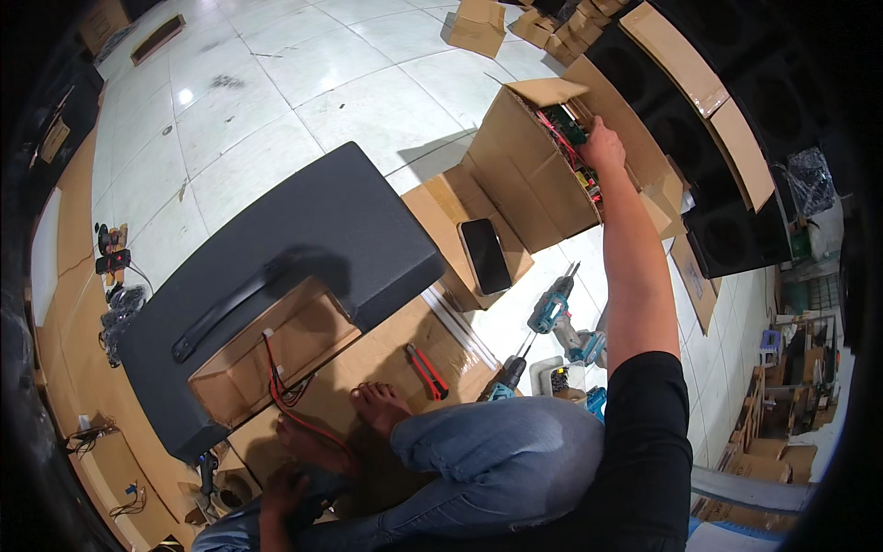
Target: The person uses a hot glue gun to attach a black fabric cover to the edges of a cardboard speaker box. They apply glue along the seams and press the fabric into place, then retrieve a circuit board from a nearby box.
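Note:
My right hand (602, 147) reaches over the rim of an upright open cardboard box (520, 166), its fingers curled down inside. Green circuit boards (567, 125) with red and black wires fill that box, right beside the fingertips; what they grip is hidden. Low at the left, in shadow by my leg, my left hand (283, 492) hangs loosely with its fingers apart and nothing visible in it. A black speaker cabinet (303, 212) with a strap handle (225, 313) lies before me. Red and black wires (274, 368) come out of its rectangular opening.
A phone (485, 256) rests on a cardboard flap. Two cordless drills (556, 313) and a small tub of screws (561, 377) are at the right. A red utility knife (427, 372) lies near my bare feet. Black speaker cabinets (736, 230) line the right side.

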Available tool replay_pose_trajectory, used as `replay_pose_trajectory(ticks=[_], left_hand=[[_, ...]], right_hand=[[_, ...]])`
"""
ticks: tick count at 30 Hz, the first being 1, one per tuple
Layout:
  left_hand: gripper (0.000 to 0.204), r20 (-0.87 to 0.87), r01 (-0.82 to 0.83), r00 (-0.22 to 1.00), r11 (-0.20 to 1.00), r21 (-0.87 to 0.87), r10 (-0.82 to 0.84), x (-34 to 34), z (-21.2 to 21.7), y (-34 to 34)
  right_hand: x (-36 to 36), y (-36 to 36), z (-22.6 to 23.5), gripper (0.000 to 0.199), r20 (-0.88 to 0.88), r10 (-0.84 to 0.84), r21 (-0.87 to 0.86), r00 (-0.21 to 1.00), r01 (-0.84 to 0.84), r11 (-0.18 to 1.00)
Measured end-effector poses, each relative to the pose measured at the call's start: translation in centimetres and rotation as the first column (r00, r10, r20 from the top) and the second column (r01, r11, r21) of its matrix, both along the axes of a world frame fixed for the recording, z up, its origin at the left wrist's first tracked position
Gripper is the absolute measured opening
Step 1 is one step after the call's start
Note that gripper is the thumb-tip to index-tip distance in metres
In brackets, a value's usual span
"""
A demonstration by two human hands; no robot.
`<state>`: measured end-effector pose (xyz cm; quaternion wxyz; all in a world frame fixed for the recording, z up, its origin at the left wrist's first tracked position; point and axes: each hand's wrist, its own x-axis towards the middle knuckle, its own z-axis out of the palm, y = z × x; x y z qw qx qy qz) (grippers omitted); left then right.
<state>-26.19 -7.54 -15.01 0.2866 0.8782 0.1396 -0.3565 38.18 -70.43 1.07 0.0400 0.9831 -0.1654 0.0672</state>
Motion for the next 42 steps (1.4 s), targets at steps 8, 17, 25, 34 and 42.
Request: replay_pose_trajectory(ticks=[8,17,25,34,42], left_hand=[[0.05,0.024,0.025,0.999,1.0,0.004,-0.025,0.4,0.3,-0.4],[0.053,0.093,-0.045,0.994,0.998,-0.049,0.049,-0.7,-0.5,0.0],[0.055,0.148,-0.073,0.985,0.991,-0.11,0.089,-1.6,-0.7,0.3],[0.051,0.29,-0.035,0.952,0.979,-0.201,0.094,-0.7,0.3,-0.9],[0.054,0.244,-0.018,0.968,0.988,-0.156,0.056,0.4,1.1,-1.5]], right_hand=[[-1.9,0.7,3.1,0.062,0.076,0.145,0.013,0.987,-0.146,0.989],[-3.2,2.7,7.3,0.048,0.127,0.321,-0.041,0.939,-0.318,0.947],[-7.0,2.5,10.1,0.034,0.147,0.346,-0.211,0.927,-0.312,0.926],[-13.3,-4.6,17.0,0.041,0.219,0.399,-0.408,0.89,-0.288,0.866],[-18.2,-7.2,22.1,0.034,0.292,0.319,-0.495,0.902,-0.143,0.857]])
